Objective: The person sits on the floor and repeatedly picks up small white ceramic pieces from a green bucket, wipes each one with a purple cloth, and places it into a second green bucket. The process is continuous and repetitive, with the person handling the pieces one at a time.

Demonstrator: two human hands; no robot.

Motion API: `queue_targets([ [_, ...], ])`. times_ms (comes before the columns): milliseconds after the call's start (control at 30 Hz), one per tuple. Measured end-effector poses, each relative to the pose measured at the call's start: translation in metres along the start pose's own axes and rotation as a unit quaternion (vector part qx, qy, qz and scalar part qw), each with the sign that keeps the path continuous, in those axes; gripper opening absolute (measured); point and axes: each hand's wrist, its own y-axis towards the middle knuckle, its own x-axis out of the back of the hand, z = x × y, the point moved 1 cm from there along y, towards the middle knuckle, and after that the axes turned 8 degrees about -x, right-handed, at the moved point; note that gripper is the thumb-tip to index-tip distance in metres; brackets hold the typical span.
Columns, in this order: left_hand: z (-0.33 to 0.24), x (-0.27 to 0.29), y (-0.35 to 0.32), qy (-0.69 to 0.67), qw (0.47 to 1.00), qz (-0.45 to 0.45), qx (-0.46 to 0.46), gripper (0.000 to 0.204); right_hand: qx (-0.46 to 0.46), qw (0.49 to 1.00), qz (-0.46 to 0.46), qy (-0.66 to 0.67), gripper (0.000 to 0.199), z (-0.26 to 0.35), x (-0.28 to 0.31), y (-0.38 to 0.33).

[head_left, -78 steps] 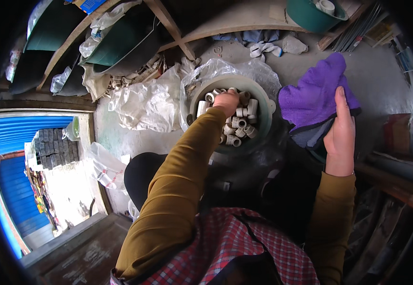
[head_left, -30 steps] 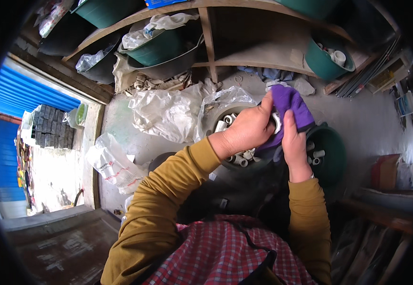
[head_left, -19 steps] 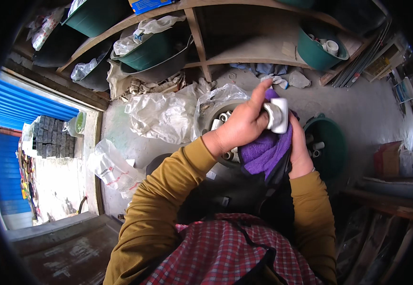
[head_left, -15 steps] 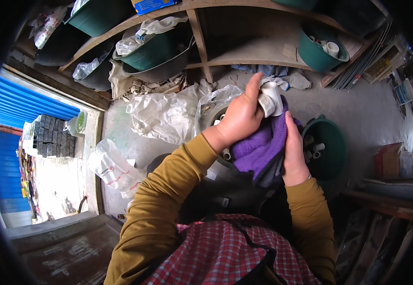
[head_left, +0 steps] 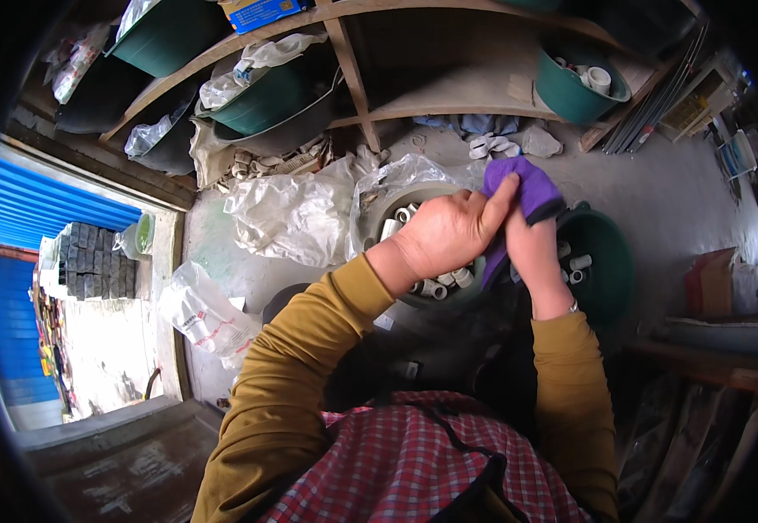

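My left hand (head_left: 449,228) is closed in front of my chest, its thumb pressed against a purple cloth (head_left: 523,179) with a dark edge. Fingers and cloth hide the white pipe fitting that showed in this hand a moment ago. My right hand (head_left: 531,248) is wrapped in the upper part of the cloth and closed around it, its fingers covered. Below my hands stands a grey tub (head_left: 383,213) lined with clear plastic, holding several white pipe fittings (head_left: 436,288). To the right, a dark green tub (head_left: 610,253) has a few more fittings (head_left: 580,262) in it.
Crumpled clear plastic sheeting (head_left: 287,213) and a printed plastic bag (head_left: 209,314) lie on the floor at left. Wooden shelving (head_left: 357,83) at the back bears green tubs (head_left: 584,91). Gloves (head_left: 492,146) lie beneath it. Thin rods (head_left: 649,91) lean at the far right.
The cloth has moved up and folded over my right hand, which has turned so its fingers are covered. My left hand has dropped slightly, and the white fitting has gone from sight.
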Motion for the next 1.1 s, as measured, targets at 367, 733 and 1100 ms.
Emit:
queue_targets([
  [367, 0.001, -0.025, -0.005, -0.136, 0.933, -0.21, 0.26, 0.07, -0.25, 0.884, -0.046, 0.392, 0.039, 0.004, -0.034, -0.028],
  [733, 0.003, -0.02, -0.002, 0.01, 0.974, -0.087, 0.207, 0.048, -0.006, 0.963, 0.039, 0.265, 0.039, 0.011, -0.02, -0.027],
  [1100, -0.026, -0.005, 0.009, -0.067, 0.978, -0.182, 0.072, 0.049, -0.165, 0.889, -0.023, 0.427, 0.024, 0.0, -0.002, -0.013],
])
